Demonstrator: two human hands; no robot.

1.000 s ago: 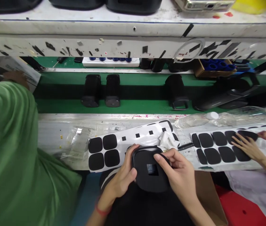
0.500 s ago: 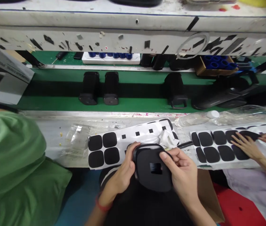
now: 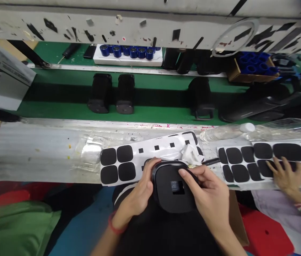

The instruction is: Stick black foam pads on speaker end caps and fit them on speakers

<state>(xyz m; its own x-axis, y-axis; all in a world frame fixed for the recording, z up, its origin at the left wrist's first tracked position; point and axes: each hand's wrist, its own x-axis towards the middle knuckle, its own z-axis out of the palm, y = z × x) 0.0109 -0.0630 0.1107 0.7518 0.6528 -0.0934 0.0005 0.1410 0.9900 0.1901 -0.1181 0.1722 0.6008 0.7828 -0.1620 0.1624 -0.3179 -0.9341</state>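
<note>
A black rounded-square part (image 3: 166, 195) with a small square window is held low in the middle, in front of my body. My left hand (image 3: 141, 193) grips its left rim, fingers along the upper left edge. On the other side my right hand (image 3: 210, 193) holds the upper right edge, thumb lying on the flat black face. Just beyond lies a white sheet of black stickers (image 3: 163, 138), with crumpled white paper (image 3: 190, 153) on it. A black pen (image 3: 211, 161) rests right of the paper.
At right, another person's hand (image 3: 289, 176) lies on a second sticker sheet (image 3: 235, 177). Clear bottles (image 3: 219, 133) lie behind it. Black housings (image 3: 125, 94) stand on the green belt (image 3: 161, 115). Blue cylinders sit in a white tray (image 3: 129, 61). A person's green sleeve (image 3: 19, 224) shows lower left.
The view has shifted slightly. The green-clad person at left has moved down and away from the table. At right, the other person's one hand has left the sheet; the other is spread farther right.
</note>
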